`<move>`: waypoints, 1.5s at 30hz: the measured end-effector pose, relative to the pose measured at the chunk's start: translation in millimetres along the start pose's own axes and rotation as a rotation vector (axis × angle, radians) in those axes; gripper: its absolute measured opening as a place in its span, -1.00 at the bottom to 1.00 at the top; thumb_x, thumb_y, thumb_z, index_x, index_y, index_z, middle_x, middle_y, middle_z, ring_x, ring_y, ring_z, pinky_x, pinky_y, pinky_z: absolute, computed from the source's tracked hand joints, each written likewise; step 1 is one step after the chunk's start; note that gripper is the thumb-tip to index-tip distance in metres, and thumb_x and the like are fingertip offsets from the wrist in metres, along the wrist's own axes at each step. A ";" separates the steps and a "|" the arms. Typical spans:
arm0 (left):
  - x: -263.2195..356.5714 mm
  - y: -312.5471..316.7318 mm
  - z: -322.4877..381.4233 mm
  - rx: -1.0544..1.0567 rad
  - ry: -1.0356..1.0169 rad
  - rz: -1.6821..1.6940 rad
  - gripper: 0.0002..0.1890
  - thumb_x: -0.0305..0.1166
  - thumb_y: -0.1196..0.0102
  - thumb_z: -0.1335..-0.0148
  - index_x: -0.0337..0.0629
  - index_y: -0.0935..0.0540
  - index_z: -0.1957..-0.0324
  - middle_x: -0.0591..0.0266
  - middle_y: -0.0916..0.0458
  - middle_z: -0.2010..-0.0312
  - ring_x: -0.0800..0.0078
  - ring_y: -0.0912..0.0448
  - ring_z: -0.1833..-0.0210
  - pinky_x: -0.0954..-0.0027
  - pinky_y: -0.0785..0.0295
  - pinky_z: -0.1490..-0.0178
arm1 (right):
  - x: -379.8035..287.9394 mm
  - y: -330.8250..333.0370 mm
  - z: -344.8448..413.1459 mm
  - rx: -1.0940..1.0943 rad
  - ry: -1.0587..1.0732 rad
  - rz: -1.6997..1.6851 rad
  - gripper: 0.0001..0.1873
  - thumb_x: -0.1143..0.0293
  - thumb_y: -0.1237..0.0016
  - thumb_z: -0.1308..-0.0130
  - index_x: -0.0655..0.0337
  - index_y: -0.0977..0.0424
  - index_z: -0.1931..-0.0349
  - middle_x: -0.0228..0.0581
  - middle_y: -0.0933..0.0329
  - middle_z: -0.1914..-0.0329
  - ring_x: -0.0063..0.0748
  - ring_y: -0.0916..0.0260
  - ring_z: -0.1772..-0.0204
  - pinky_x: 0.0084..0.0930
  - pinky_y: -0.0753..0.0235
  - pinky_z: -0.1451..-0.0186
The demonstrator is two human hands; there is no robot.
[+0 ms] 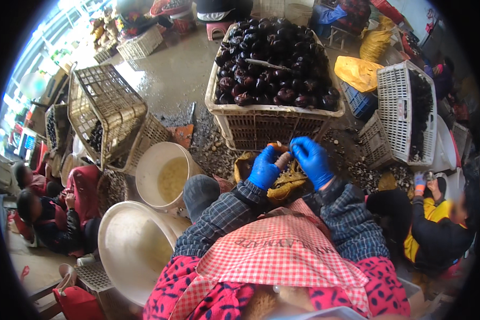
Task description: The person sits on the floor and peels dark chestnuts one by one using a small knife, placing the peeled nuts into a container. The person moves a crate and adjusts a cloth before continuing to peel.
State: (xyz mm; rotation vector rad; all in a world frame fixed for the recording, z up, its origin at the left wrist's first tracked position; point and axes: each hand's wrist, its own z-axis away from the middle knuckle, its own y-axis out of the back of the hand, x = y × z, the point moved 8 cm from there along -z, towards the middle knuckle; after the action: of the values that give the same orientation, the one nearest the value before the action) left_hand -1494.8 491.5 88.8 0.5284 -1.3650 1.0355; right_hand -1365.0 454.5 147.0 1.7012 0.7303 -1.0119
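My left hand (265,167), in a blue glove, has curled fingers, with a brownish wrap on its thumb and an orange band or cover by its forefinger. A small pale bit shows at the orange part. My right hand (312,160), also gloved in blue, has its fingertips bent against those of my left. Something small and dark seems to lie between the fingertips, too blurred to name. Just beyond my hands a plastic crate (264,109) is heaped with dark, glossy corms (276,60) like water chestnuts, a thin stick (267,64) across them. A yellow bag (285,191) lies below my hands.
A white bucket (142,176) with cloudy liquid and a larger white tub (109,256) stand at left. Tilted crates (122,108) stand beyond them. More crates (392,114) are at right. Scraps cover the wet floor. People sit on the left (60,228) and the right (436,232).
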 end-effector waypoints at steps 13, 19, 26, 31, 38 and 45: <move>-77.8 -11.4 -20.8 -0.055 0.193 -0.064 -0.88 -0.41 -0.12 -0.19 -0.23 -0.55 0.27 0.41 -0.54 0.45 0.70 -0.43 0.49 0.59 -0.37 0.42 | 115.0 -15.7 40.4 0.038 -0.418 -0.547 -0.82 0.38 0.03 -0.28 0.22 -0.44 0.16 -0.46 -0.48 0.31 -0.66 -0.35 0.32 -0.68 -0.42 0.24; -91.3 -35.6 -23.2 -0.062 0.247 0.007 -0.85 -0.38 -0.12 -0.19 -0.23 -0.54 0.25 0.33 -0.56 0.36 0.59 -0.53 0.35 0.54 -0.47 0.27 | 134.0 -23.1 55.7 -0.066 -0.457 -0.793 -0.71 0.42 0.02 -0.27 0.21 -0.39 0.01 -0.42 -0.47 0.21 -0.66 -0.36 0.22 -0.68 -0.43 0.10; -88.2 -137.5 -41.2 -0.076 -0.051 -0.529 -0.94 -0.49 -0.09 -0.19 -0.24 -0.52 0.40 0.44 -0.47 0.51 0.73 -0.33 0.43 0.61 -0.27 0.37 | 170.0 82.3 51.9 0.031 -0.340 -0.124 -0.71 0.55 0.03 -0.17 0.20 -0.44 0.06 -0.24 -0.55 0.15 -0.54 -0.47 0.16 -0.56 -0.45 0.09; -73.0 -196.3 -32.6 -0.041 -0.139 -0.429 -0.92 -0.49 -0.09 -0.15 -0.30 -0.54 0.34 0.30 -0.55 0.52 0.66 -0.43 0.48 0.56 -0.36 0.40 | 186.1 109.6 80.3 0.020 -0.804 -1.061 -0.81 0.36 0.09 -0.30 0.16 -0.47 0.12 -0.36 -0.53 0.32 -0.55 -0.47 0.25 -0.58 -0.51 0.26; -81.6 -212.0 -27.9 -0.021 0.010 -0.689 -0.95 -0.51 -0.10 -0.12 -0.29 -0.54 0.39 0.30 -0.53 0.55 0.63 -0.43 0.48 0.53 -0.36 0.39 | 183.9 138.0 67.4 -0.176 -0.311 -0.304 -0.80 0.44 0.04 -0.22 0.25 -0.50 0.16 -0.28 -0.55 0.27 -0.43 -0.47 0.23 -0.46 -0.48 0.13; -84.6 -155.2 -22.4 -0.083 -0.121 -0.637 -0.94 -0.54 -0.11 -0.14 -0.26 -0.51 0.34 0.36 -0.51 0.47 0.66 -0.42 0.39 0.58 -0.34 0.31 | 206.7 55.4 58.1 0.058 -0.566 -0.969 -0.81 0.40 0.06 -0.24 0.24 -0.49 0.17 -0.36 -0.52 0.29 -0.51 -0.42 0.23 -0.55 -0.46 0.17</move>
State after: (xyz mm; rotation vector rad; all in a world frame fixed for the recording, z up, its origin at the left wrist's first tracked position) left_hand -1343.2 409.8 42.8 0.9009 -1.2147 0.4304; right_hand -1238.3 383.6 -20.5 0.9531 1.1573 -2.0735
